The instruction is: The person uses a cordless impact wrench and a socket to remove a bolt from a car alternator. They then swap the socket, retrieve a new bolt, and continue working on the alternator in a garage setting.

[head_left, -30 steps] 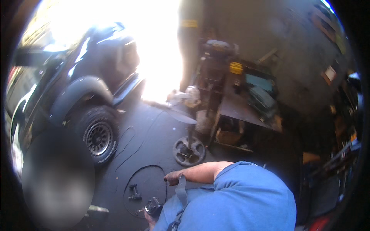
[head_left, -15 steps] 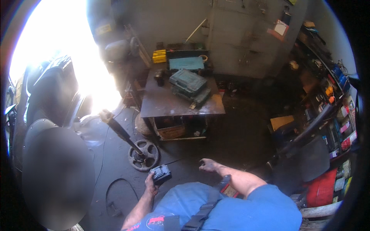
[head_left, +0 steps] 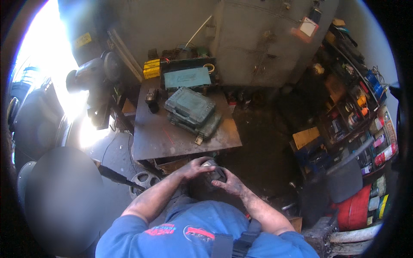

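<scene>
Harsh daylight at upper left bleaches the opening point(head_left: 45, 51) white; the tabletop point(head_left: 155, 139) carries a soft sheen; the floor point(head_left: 262, 146) right of it sinks into shadow; fisheye distortion bows the shelves point(head_left: 349, 136) near the black rim; an oval blur point(head_left: 62, 202) covers the lower left.

Textured matt plastic cases point(head_left: 189, 103) top a smooth, scuffed table point(head_left: 150, 135) with a dull metallic sheen.
The dark block point(head_left: 218, 173) looks like hard plastic; the blue shirt point(head_left: 172, 245) is matt cloth crossed by woven webbing straps point(head_left: 222, 246), the spoked wheel point(head_left: 145, 181) appears dull, rough metal, and a white sheet point(head_left: 308, 28) looks like paper.
</scene>
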Tool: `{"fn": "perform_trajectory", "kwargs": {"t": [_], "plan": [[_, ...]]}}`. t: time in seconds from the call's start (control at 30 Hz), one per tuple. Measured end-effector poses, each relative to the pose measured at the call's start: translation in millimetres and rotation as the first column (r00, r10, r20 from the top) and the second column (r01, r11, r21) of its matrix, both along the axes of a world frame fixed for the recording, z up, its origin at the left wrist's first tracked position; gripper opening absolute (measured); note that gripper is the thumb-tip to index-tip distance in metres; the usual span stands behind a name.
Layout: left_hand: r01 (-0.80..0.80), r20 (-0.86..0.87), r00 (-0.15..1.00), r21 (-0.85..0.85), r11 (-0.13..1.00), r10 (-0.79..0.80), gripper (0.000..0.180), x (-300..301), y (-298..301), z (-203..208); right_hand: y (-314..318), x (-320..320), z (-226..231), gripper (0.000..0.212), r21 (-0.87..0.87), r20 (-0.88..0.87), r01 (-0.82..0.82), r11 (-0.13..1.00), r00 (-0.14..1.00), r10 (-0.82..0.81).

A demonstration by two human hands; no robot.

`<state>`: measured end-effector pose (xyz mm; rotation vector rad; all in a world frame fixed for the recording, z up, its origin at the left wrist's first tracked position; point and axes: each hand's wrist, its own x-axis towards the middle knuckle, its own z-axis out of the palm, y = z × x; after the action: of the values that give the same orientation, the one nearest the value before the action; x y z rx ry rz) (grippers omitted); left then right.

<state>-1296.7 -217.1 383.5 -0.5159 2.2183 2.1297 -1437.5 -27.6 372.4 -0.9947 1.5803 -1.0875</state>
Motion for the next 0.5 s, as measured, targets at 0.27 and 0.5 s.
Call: {"fn": "perform_trajectory", "kwargs": {"t": [0.27,0.5], "plan": [[-0.094,0.087,0.99,-0.147,0.985,0.107,0.064,-54,-162,-31,-77,-25,-37,0.058,0.334,0.69,0.301,0.893,0.568,-0.449],[-0.375,-0.166,0.49,-0.926,0.035,0.856,0.068,-36,-431,-70,-61,-42,-65,0.072,0.261,0.702,0.504,0.823,0.487,-0.52]]}}
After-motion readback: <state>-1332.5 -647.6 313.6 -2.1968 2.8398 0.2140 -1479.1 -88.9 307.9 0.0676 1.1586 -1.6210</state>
